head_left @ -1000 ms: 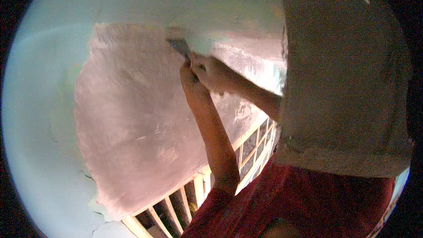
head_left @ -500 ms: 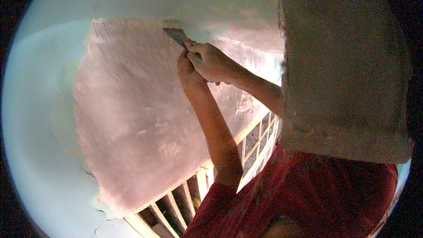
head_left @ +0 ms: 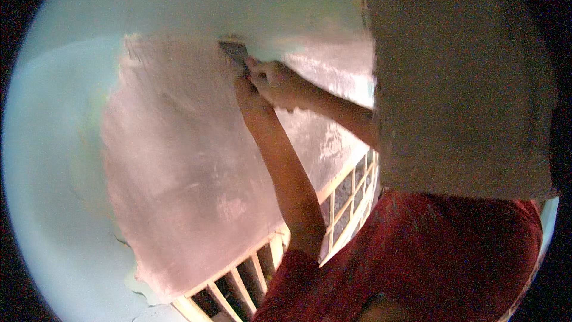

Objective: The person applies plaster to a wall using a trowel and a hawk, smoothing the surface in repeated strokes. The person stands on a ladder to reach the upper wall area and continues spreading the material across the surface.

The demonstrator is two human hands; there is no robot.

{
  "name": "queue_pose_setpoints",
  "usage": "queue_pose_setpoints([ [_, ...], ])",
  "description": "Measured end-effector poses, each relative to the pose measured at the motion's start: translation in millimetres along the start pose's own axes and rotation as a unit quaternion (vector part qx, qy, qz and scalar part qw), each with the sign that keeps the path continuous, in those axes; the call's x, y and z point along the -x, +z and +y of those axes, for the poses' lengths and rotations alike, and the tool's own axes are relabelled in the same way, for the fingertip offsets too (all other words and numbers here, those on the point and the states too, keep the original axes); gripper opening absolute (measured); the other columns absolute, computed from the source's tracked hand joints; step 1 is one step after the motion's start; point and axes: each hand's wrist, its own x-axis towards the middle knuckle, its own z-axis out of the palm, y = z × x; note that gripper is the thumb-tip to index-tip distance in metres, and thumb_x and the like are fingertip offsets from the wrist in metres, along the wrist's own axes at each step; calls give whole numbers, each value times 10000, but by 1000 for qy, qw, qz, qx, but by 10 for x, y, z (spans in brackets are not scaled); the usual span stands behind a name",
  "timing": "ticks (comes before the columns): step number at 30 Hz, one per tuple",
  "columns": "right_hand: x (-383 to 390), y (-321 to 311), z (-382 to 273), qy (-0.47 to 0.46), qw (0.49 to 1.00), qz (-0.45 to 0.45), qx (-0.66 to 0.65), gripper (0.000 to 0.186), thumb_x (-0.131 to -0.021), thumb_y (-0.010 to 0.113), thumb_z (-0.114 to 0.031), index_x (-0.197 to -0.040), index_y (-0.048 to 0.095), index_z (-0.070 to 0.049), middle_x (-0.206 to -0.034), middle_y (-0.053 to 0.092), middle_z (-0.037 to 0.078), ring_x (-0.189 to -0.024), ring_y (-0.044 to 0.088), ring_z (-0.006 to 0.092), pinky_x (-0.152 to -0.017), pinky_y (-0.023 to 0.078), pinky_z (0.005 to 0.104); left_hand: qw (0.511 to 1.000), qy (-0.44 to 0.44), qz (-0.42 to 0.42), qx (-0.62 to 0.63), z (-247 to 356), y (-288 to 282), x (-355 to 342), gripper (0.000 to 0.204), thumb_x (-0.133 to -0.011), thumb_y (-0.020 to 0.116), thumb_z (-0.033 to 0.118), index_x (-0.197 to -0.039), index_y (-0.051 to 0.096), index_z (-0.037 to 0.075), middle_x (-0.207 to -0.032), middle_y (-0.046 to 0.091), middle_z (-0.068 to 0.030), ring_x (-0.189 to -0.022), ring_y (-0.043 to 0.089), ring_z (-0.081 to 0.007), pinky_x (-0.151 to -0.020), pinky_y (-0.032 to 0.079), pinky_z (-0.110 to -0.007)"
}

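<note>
A scraper with a wide dark blade (head_left: 233, 52) meets the wall at the upper edge of a bare pinkish plaster patch (head_left: 185, 143). My right hand (head_left: 275, 83) is closed around its handle. My left hand (head_left: 249, 90) comes up from below and grips the scraper close to the blade, its fingers partly hidden behind the right hand. Both hands are slightly blurred. Above and left of the patch lies pale blue-green paint (head_left: 65, 161), with a ragged, chipped border where it meets the plaster.
Below the patch runs a cream-coloured barred grille (head_left: 238, 274), continuing to the right behind my left arm. A large grey-brown surface (head_left: 465, 83) fills the right side and hides part of my right arm. Cracks mark the paint at lower left.
The blade has shifted slightly along the patch's upper edge and turned a little. Both hands moved slightly left with it, and the whole view tilted a bit.
</note>
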Motion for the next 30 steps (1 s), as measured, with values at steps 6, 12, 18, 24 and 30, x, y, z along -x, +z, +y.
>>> queue_pose_setpoints([
  [6,84,7,459,-30,999,14,27,395,-1001,429,-195,-1358,483,-36,-618,594,89,-396,518,127,-344,443,277,998,-39,20,53,-238,107,207,180,-980,494,166,-938,566,6,-806,602,-59,-717,602,-164,-572,486,-315],
  [12,134,20,162,46,999,-21,-14,405,-1005,436,-215,-1338,496,7,-790,672,164,-381,510,132,-299,390,260,994,27,-11,-107,-89,10,324,187,-983,483,180,-931,560,17,-796,586,-48,-697,592,-165,-582,494,-308],
  [18,140,107,465,-24,998,-19,60,430,-1006,423,-205,-1398,441,-27,-1092,562,209,-395,539,159,-349,472,289,968,-116,68,210,-268,-22,330,202,-936,542,196,-1023,551,13,-906,607,-96,-756,590,-210,-608,479,-325],
  [24,166,46,410,-17,1000,13,15,380,-1012,439,-217,-1341,508,-39,-631,621,107,-362,488,129,-323,417,291,984,65,41,-159,26,230,381,211,-955,522,150,-1081,564,-15,-943,616,-116,-819,597,-161,-671,493,-297],
  [30,4,160,319,-49,998,23,34,411,-1003,449,-199,-1368,476,-12,-583,596,97,-369,505,128,-324,419,272,1000,26,4,4,-360,-63,-47,154,-966,501,119,-1021,569,-8,-904,624,-111,-805,602,-147,-675,510,-297],
])
